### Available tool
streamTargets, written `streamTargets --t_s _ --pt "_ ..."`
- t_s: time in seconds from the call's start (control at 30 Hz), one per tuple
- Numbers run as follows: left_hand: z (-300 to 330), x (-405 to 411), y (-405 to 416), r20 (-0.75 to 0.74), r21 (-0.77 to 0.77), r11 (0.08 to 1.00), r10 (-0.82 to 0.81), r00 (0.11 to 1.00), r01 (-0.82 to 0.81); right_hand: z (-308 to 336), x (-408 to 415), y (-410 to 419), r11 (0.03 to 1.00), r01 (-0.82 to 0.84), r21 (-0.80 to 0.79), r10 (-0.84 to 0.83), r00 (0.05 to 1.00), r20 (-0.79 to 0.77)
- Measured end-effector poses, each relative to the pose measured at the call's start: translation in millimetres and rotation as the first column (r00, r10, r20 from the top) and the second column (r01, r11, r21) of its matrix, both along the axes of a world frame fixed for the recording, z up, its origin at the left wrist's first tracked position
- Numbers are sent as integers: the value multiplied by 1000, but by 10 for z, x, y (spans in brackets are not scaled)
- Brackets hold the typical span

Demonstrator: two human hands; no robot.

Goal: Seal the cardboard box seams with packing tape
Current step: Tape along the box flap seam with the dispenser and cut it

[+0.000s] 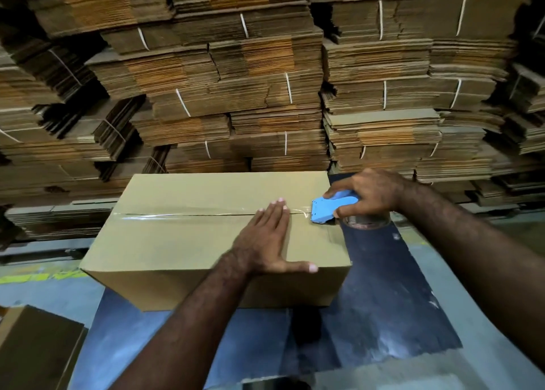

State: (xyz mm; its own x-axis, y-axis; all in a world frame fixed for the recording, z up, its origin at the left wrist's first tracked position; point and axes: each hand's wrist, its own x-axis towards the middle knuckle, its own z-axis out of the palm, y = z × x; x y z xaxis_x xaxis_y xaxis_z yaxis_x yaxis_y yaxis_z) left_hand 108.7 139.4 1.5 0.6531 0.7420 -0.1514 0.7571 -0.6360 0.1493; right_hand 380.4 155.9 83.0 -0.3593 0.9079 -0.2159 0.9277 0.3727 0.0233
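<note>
A closed brown cardboard box (182, 242) lies on a dark sheet in front of me. Clear packing tape (177, 215) runs along its centre seam from the left edge toward the right. My left hand (267, 239) rests flat on the box top, fingers spread, fingertips on the tape. My right hand (371, 193) grips a blue tape dispenser (327, 209) at the right end of the seam, near the box's right edge. The tape roll (367, 221) shows just under that hand.
Tall stacks of bundled flat cardboard (236, 80) fill the background right behind the box. The dark sheet (383, 286) lies on a grey floor. Another cardboard piece (35, 348) sits at the lower left.
</note>
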Motion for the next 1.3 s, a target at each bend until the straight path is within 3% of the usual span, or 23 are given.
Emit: streamTargets --t_s 0.17,0.37,0.57,0.73,0.93,1.07,1.3 --pt "-63 349 -49 27 -5 999 -45 999 45 -33 40 -15 1000 13 21 -12 999 -32" --pt "-58 -154 109 -47 -2 997 -83 995 83 -157 -284 58 1000 -26 4 26 993 -111" --pt "-34 -131 53 18 -54 998 45 999 -44 -114 -491 126 996 -59 62 63 996 -63" --pt "-134 -88 20 -7 40 996 83 997 -82 -120 -254 118 997 -77 -22 72 982 -175" --pt "-134 -85 40 -25 7 997 80 996 -80 -125 259 -74 995 36 -91 -55 976 -210" --pt "-101 -71 30 -16 32 996 88 996 -88 -163 229 -121 998 12 -55 -23 981 -190" --pt "-111 445 -86 74 67 997 -41 996 36 -329 301 -142 1000 28 0 -27 988 -155"
